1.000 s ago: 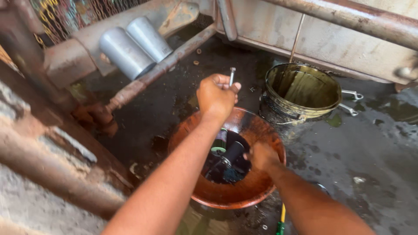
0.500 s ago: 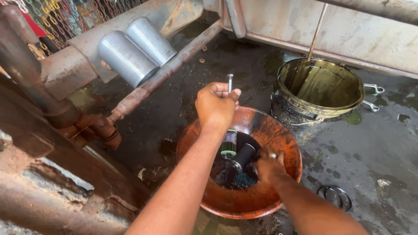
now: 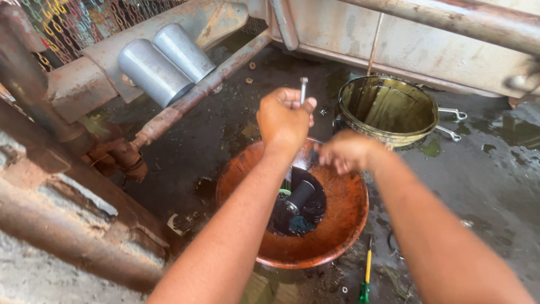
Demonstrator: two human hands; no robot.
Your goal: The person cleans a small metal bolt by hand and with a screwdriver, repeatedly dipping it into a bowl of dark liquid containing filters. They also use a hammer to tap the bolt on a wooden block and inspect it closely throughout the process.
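Above the orange basin (image 3: 337, 225), left hand (image 3: 284, 121) fisted around a metal bolt (image 3: 304, 89), right hand (image 3: 346, 152) loosely curled.

left hand (image 3: 284, 119): raised, fingers closed in a fist | right hand (image 3: 347, 151): lower, fingers curled, palm down

Illumination: even daylight, moderately bright, with no single hard source visible.
Shadows: soft and shallow; the darkest patch lies inside the orange basin (image 3: 337, 236), under the left hand (image 3: 284, 121).
Glare: pale sheen on the two grey cylinders (image 3: 163, 59) and on the wet, oily floor (image 3: 495, 169) at the right.
Colour: warm, rust-toned cast throughout.
Focus: centre reasonably sharp; the metal pin (image 3: 304, 89) is legible.
Motion blur: the right hand (image 3: 349, 151) is smeared, its fingers indistinct.
Near field: both forearms at the bottom edge are soft.
Edge distortion: wide-angle bending of the rusty beams (image 3: 73, 247) at the left.
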